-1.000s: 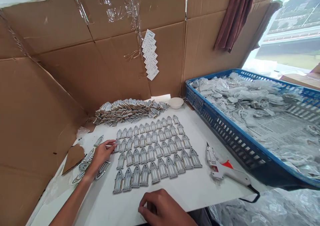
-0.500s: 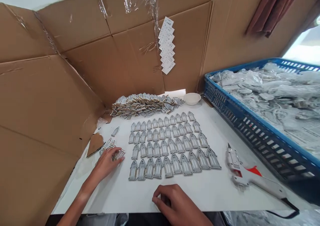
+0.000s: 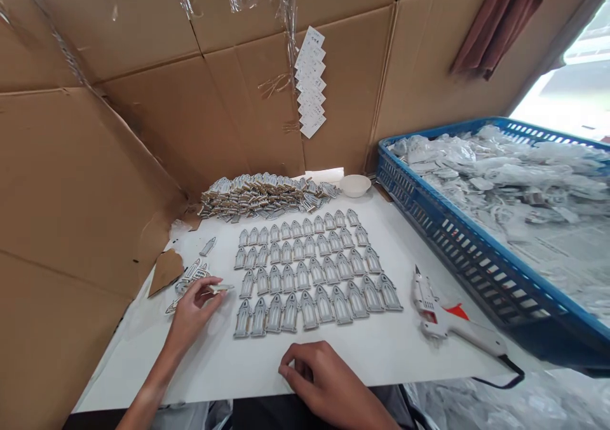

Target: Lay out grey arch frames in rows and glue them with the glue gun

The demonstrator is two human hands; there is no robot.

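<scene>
My left hand (image 3: 191, 312) pinches a small, pale, flat arched-window piece (image 3: 223, 288) between thumb and fingers, just above the white table. Beside that hand lies a loose small heap of similar pieces (image 3: 190, 271), partly covered by my fingers. A single arched piece (image 3: 208, 246) lies a little beyond the heap. Grey arched-window pieces (image 3: 309, 310) lie face up in several rows across the middle, points facing away. In front of the nearest row, my right hand (image 3: 317, 371) rests with its fingers curled, and nothing shows in them.
At the back is a large pile of arched pieces (image 3: 262, 196), with a white bowl (image 3: 355, 186) to its right. A glue gun (image 3: 443, 322) lies at the right. Beyond it stands a blue crate (image 3: 448, 233) of bagged pieces. Cardboard (image 3: 143, 138) walls the left and back.
My left hand has lifted slightly from the small heap with an arched piece in its pinch. My right hand keeps its curled pose. The whole view has shifted a little.
</scene>
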